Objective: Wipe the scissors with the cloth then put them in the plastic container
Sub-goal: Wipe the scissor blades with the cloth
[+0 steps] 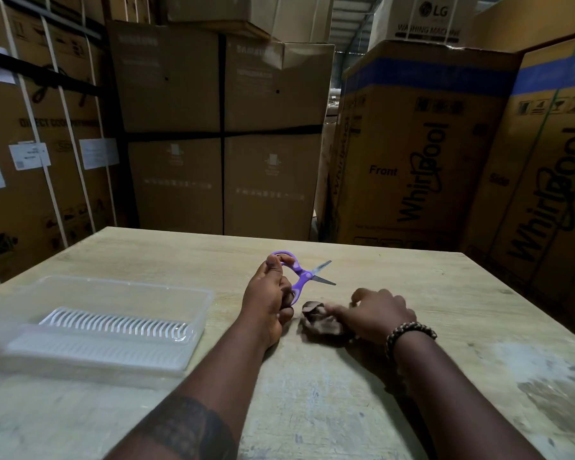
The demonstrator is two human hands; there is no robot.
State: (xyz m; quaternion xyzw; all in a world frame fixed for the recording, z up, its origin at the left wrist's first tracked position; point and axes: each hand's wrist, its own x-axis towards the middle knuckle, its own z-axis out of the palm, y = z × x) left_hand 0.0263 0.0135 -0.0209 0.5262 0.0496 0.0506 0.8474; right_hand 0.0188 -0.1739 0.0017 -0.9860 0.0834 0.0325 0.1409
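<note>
My left hand grips the purple handles of a small pair of scissors, held just above the table with the blades parted and pointing right. A crumpled brown cloth lies on the table right of that hand. My right hand rests on the cloth's right side with its fingers curled onto it. The clear plastic container, with a ribbed white insert inside, sits on the table to the left, apart from both hands.
The pale wooden table is worn and stained near its right front. Tall cardboard appliance boxes stand close behind and to both sides of the table.
</note>
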